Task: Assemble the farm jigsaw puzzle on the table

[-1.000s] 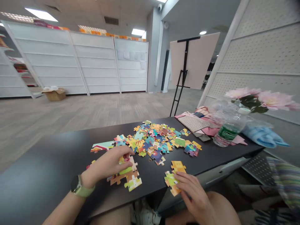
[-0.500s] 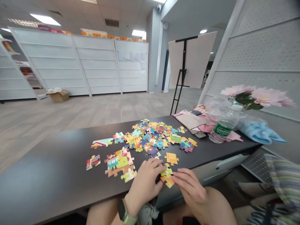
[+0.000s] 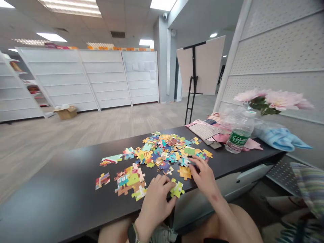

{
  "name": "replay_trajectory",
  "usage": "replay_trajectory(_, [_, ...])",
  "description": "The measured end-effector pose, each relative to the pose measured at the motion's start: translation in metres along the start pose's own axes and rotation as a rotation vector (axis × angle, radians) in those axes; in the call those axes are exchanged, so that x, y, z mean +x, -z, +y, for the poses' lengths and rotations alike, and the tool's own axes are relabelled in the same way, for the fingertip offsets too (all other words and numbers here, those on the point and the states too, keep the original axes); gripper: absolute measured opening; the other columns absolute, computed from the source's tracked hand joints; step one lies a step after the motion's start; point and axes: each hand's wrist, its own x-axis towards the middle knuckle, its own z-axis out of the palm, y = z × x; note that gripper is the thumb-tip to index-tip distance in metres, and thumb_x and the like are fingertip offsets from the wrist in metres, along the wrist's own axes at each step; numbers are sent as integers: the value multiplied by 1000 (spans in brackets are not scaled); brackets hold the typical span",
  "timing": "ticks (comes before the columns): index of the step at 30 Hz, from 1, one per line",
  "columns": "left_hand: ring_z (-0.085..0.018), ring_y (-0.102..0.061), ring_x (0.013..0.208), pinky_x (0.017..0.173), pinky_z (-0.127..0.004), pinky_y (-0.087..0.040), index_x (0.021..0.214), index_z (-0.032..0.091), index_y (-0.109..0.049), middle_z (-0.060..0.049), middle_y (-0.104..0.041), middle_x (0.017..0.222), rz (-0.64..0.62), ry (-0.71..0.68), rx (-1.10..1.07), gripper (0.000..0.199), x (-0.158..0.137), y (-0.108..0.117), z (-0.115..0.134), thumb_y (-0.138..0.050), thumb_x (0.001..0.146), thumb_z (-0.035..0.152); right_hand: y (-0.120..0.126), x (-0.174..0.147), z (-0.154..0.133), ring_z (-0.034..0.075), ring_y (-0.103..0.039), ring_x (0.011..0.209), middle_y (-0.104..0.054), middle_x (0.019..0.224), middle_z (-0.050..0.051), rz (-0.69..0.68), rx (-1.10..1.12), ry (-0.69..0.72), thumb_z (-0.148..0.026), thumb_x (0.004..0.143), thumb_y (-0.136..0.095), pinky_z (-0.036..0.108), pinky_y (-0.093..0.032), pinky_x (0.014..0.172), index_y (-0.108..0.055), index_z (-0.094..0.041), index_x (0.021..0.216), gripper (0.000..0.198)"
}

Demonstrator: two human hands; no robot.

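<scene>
My left hand point(image 3: 158, 199) is closed near the table's front edge, its thumb and fingers pinching a green puzzle piece point(image 3: 177, 189). Farther out, my right hand point(image 3: 204, 175) has its fingertips against a white and teal puzzle piece point(image 3: 184, 161) at the front of the heap. Just below that piece lies an orange puzzle piece point(image 3: 184, 172). The heap of loose puzzle pieces point(image 3: 162, 148) spreads across the table behind both hands. Left of my left hand is a joined section of puzzle point(image 3: 130, 180) showing a figure and a pink-snouted animal.
Another joined strip point(image 3: 111, 159) and a small joined pair point(image 3: 102, 180) lie at left on the dark table point(image 3: 63, 192). At right stand a water bottle point(image 3: 238, 135), pink flowers point(image 3: 278, 99), pink cloth point(image 3: 222, 137) and a blue cloth bundle point(image 3: 275, 136).
My right hand has moved away from my left, forward to the heap. The orange piece it touched beside the green one is out of sight. My left hand keeps the green piece.
</scene>
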Motion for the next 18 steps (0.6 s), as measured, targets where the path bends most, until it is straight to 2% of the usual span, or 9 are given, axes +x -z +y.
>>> replay_trajectory(3, [-26,-54,98,84,-41,-43,106,26,-67,-3,-64,104,-3,4,-10,29,0,0,-2,-77,80,24,-3,-7,3,27,-64,111,-70,118,11,6,-66,67,-28,96,-46,46,-51,97,-71,-21,105,28])
replay_trajectory(8, [-27,-54,99,85,-43,-40,112,29,-66,-2,-63,107,-56,-14,-35,39,2,7,1,-81,75,31,9,-26,-3,27,-64,108,-72,118,6,-195,-175,230,-29,94,-58,41,-52,85,-72,-27,105,18])
replay_trajectory(13, [-27,-54,99,86,-43,-40,118,32,-65,-4,-63,108,-86,-18,-62,40,1,8,0,-75,80,28,11,-28,-3,26,-65,108,-72,118,4,-173,-184,187,-32,95,-59,41,-52,86,-73,-28,98,15])
replay_trajectory(18, [-27,-58,93,86,-45,-40,111,30,-67,-2,-69,94,-13,68,-55,31,1,-2,-4,-78,83,33,5,-30,1,27,-66,106,-73,117,5,-128,-204,188,-37,95,-58,40,-52,82,-73,-28,96,18])
